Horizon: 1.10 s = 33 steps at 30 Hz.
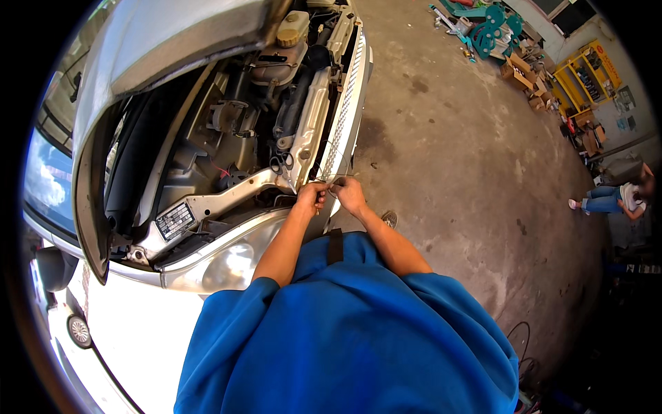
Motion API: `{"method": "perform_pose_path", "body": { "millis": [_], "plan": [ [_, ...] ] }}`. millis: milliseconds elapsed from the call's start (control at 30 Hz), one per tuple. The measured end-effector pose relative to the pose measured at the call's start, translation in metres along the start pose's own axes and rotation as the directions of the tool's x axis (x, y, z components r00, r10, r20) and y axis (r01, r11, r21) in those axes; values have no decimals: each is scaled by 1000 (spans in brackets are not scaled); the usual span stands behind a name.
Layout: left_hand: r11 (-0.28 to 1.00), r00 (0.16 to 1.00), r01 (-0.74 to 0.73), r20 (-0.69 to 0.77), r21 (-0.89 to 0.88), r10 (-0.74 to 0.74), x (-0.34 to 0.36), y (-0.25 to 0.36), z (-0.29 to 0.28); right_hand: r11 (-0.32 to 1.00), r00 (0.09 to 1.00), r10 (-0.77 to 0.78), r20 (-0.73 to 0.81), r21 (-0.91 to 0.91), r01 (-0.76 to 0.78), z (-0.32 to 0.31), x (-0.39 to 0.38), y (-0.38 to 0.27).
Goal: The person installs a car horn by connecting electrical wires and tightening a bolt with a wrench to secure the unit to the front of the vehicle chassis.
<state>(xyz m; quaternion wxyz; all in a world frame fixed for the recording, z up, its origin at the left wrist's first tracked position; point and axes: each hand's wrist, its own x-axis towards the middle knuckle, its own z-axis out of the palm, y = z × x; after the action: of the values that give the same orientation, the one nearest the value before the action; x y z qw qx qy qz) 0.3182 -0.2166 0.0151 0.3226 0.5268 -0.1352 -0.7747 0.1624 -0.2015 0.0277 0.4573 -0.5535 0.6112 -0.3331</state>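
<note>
At the front corner of a silver vehicle [227,265], my left hand [312,198] and my right hand [350,195] are close together with fingers pinched. A thin strand, perhaps wire, shows beside the fingertips; what each hand holds is too small to make out. A small brass-coloured bit shows below my left fingers. Just beyond my left hand, a pair of scissors [278,164] lies on the metal front panel [308,134]. The headlight [231,265] is left of my left forearm.
The raised hood [172,62] hangs over the engine bay at left. A reservoir with a yellowish cap [288,36] sits farther in. Across the concrete floor [441,138] are teal machinery [491,31], cardboard boxes [520,72], a yellow rack [586,76] and another person [614,199].
</note>
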Motion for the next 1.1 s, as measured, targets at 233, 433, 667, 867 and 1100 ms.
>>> {"method": "perform_pose_path", "body": {
  "millis": [233,433,667,867,1100],
  "plan": [
    [1000,1000,23,-6,-3,-23,-4,1,-4,766,873,460,159,426,-481,-12,-2,1],
    [999,999,46,22,-26,-45,3,-2,-6,999,998,-47,-29,16,47,-18,-13,-4],
    [999,996,48,74,-25,-46,2,1,0,982,980,-174,-93,-93,165,-6,-7,5],
    [998,997,63,53,-2,-63,8,-2,-9,969,988,-130,-82,-221,109,1,-9,-8],
    [999,997,47,58,-28,-45,-2,-1,-2,838,881,444,-166,425,-343,-3,9,40]
  ]
}}
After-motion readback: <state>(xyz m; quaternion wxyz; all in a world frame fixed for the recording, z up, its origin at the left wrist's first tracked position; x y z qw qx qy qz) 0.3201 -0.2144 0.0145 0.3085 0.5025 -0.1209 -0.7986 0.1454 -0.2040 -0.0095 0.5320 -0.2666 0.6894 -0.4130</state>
